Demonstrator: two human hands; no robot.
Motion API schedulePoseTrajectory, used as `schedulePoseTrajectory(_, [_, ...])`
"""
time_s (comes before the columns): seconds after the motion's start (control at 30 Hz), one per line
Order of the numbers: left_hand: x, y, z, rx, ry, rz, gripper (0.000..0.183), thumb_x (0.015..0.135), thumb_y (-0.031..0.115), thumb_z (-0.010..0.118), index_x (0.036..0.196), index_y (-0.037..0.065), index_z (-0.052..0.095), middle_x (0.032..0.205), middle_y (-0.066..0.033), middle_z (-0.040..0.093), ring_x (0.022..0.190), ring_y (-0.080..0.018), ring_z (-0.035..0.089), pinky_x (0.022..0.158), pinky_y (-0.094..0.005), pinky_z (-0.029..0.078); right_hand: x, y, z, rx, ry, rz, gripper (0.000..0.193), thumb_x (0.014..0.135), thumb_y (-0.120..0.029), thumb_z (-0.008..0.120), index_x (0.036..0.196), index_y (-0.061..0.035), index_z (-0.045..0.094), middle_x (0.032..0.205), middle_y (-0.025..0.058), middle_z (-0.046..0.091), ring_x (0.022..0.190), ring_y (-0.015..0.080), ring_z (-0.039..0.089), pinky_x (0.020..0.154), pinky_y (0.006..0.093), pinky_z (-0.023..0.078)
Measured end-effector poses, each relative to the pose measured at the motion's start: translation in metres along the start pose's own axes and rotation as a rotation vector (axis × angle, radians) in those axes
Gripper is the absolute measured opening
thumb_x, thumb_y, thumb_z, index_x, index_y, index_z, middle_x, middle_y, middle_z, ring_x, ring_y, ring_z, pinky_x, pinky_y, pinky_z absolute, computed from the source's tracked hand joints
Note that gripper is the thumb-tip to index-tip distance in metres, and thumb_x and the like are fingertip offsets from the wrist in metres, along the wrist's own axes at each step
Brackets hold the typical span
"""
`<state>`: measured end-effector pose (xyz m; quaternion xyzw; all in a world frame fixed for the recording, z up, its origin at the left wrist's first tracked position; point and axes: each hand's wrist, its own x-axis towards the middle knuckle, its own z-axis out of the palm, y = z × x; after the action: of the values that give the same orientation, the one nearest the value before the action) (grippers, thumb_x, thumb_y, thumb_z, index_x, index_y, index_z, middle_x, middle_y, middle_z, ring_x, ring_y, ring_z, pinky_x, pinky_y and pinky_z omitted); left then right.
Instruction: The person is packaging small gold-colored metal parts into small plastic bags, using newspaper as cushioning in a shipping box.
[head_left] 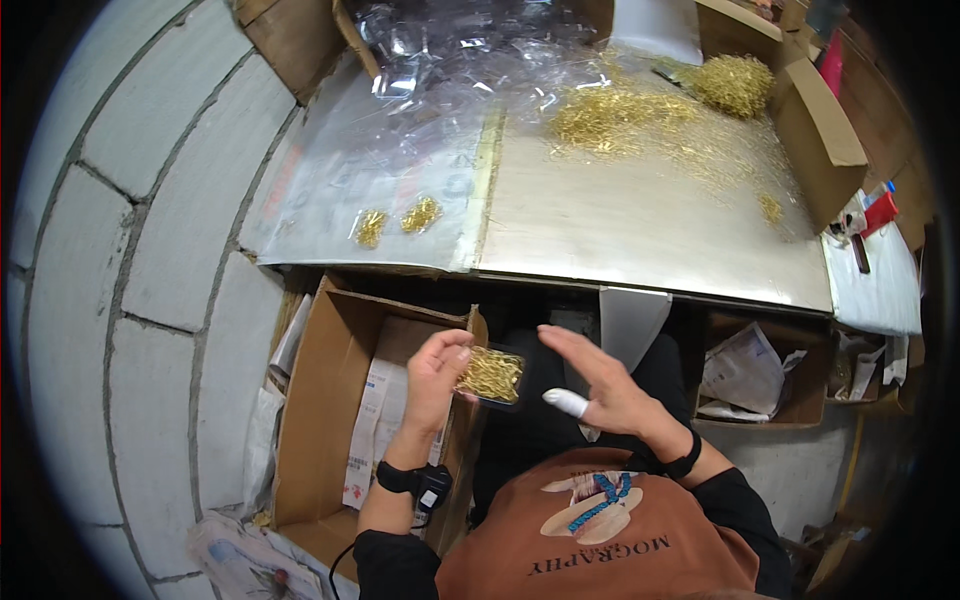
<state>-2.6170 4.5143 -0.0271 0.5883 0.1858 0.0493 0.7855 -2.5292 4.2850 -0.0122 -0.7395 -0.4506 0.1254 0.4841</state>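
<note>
My left hand (439,375) is closed on the left edge of a small clear plastic box (518,383), above my lap. Thin gold-coloured metal pieces (489,372), too small to tell their kind, fill it. Just right of the box, my right hand (610,390) is held apart from it, fingers stretched out and nothing in them. White wrapping covers its thumb. On the table beyond, two little heaps of gold pieces (371,228) (421,214) lie on the left sheet. A wide spread of similar pieces (625,120) rises to a pile (735,85) at the far right.
Many clear plastic boxes (460,60) are heaped at the table's back left. An upright cardboard flap (822,145) borders the right side. Below the table's front edge, an open cardboard box (320,420) stands left of my lap. Another box with a white bag (745,370) is at the right.
</note>
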Motion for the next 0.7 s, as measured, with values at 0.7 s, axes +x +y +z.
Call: schedulePoseTrajectory(0.7, [0.146, -0.274, -0.195, 0.893, 0.221, 0.058, 0.023, 0.086, 0.018, 0.053, 0.096, 0.002, 0.066, 0.096, -0.0158, 0.067, 0.079, -0.0272, 0.064, 0.075, -0.0388, 0.051, 0.018, 0.045, -0.018, -0.073, 0.16, 0.419, 0.055, 0.076, 0.008, 0.056, 0.129, -0.0034, 0.045, 0.117, 0.0153, 0.058, 0.086, 0.02, 0.064, 0.079, 0.03, 0.049])
